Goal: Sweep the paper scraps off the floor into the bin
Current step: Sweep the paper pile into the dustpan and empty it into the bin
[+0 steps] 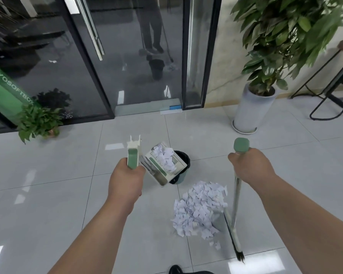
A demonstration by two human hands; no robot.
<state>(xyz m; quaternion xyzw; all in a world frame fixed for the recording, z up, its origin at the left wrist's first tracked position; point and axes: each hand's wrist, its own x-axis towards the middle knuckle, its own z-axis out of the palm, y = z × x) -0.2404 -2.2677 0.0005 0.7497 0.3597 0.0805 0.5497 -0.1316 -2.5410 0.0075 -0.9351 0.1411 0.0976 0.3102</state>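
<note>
My left hand (127, 176) grips the green handle of a white and green dustpan (159, 171), lifted and tilted over a small dark bin (183, 162). White paper scraps (165, 158) lie inside the dustpan. My right hand (249, 167) is closed around the top of a broom handle (236, 202); the broom's head (234, 240) rests on the tiled floor. A large heap of white paper scraps (199, 209) sits on the floor just left of the broom, in front of the bin.
A tall white planter (249, 109) with a leafy plant stands back right, next to a black stool frame (329, 91). A small potted plant (38, 123) sits back left by the glass doors (127, 56). A dark shoe tip (175, 269) shows at the bottom edge.
</note>
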